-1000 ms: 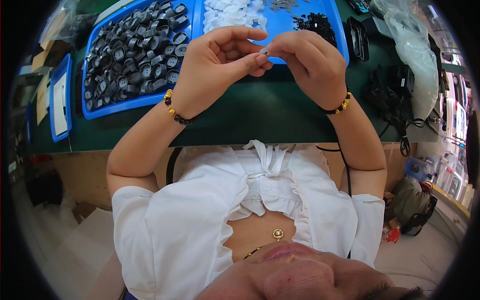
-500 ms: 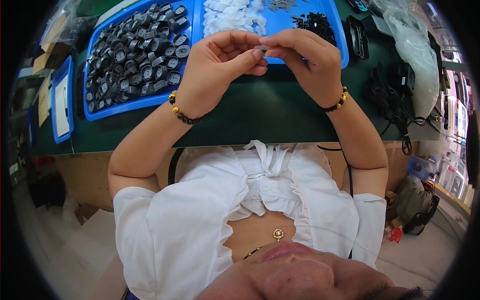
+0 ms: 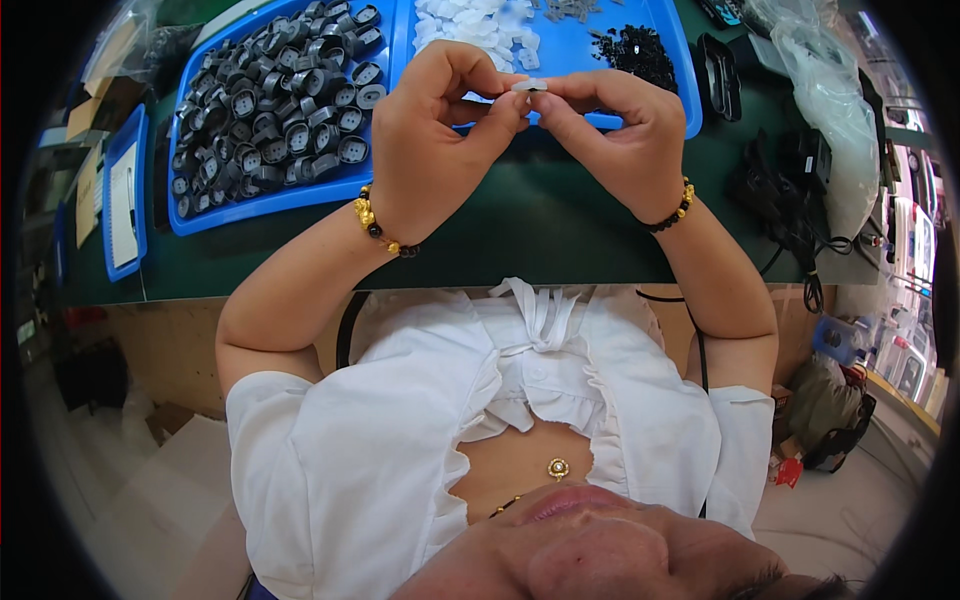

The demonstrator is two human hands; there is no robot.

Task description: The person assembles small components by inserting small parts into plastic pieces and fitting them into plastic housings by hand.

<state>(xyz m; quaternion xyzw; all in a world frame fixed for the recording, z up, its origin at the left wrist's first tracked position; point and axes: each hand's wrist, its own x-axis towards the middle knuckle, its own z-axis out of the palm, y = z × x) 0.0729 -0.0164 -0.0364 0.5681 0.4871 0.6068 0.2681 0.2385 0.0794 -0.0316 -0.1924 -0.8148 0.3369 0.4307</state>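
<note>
Dark green worktable point(image 3: 540, 215) spans the upper half of the view, taking the view's centre as the clock's middle. Between 10 and 11 o'clock, a blue tray point(image 3: 275, 211) holds a heap of dark grey caps point(image 3: 265, 120). Beside it, toward 12 and 1 o'clock, lies another blue tray point(image 3: 597, 52), with white translucent pieces point(image 3: 478, 28), small grey bits point(image 3: 570, 9) and, at 1 o'clock, a pile of black parts point(image 3: 636, 56).

Near 12 o'clock, over the near edge of that second tray, the person's left hand point(image 3: 440, 125) and right hand point(image 3: 622, 135) meet. They share one small whitish piece point(image 3: 530, 86), pinched narrowly between thumb and forefinger on each side. Fingers hide much of its shape, and what its darker lower edge is cannot be told.

A black case point(image 3: 718, 80) sits toward 1:30, a clear plastic bag point(image 3: 825, 120) at 2 o'clock, and black cables point(image 3: 785, 200) between 2 and 3. Near 9:30, a narrow blue tray point(image 3: 138, 190) carries a white pad point(image 3: 121, 215).
</note>
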